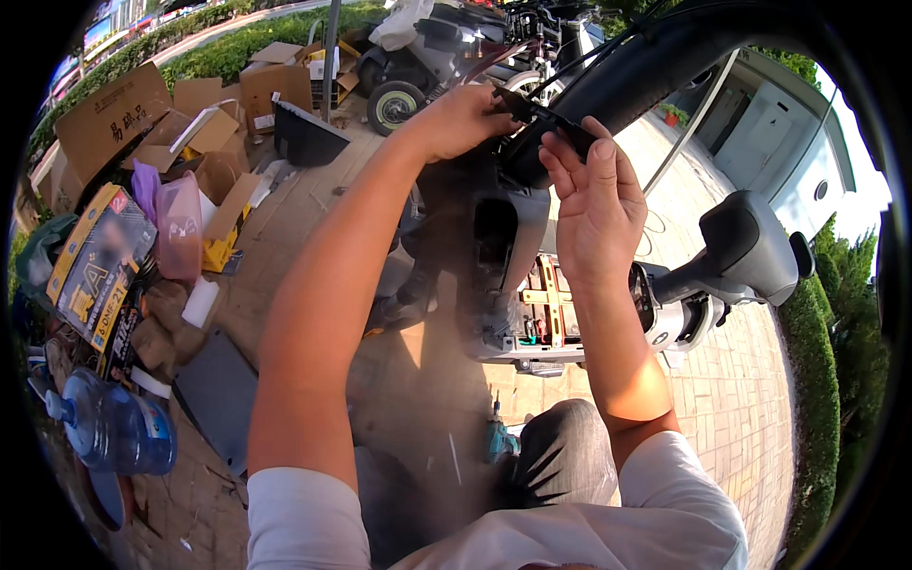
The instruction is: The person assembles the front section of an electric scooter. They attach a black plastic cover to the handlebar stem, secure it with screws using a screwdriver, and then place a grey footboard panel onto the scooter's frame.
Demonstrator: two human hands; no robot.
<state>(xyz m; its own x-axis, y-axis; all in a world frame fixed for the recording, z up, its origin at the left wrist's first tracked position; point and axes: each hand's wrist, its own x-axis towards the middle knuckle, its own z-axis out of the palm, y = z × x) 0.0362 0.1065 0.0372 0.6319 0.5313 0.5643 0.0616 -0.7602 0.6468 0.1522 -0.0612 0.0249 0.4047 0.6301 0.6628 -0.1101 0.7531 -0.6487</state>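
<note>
A dark, thin plastic piece point(556, 122) is held up between my two hands beside the thick black front column point(627, 81) of an electric scooter. My left hand point(465, 123) pinches its left end, fingers closed. At the other end, my right hand point(598, 204) has its thumb and index finger around the piece, palm turned toward me and the other fingers bent. Below my hands is the scooter's dark body with an open hollow point(496, 233). Lower down, an uncovered bay shows a battery pack point(549, 299) with yellowish straps and wires. The scooter's seat point(750, 242) is at the right.
Cardboard boxes point(114, 123) pile up at the far left, with a large blue water bottle point(114, 427) nearer. A grey panel point(218, 399) lies on the paving. A teal power tool point(502, 439) stands by my knee. Another scooter point(427, 66) is parked behind; a hedge point(812, 408) borders the right.
</note>
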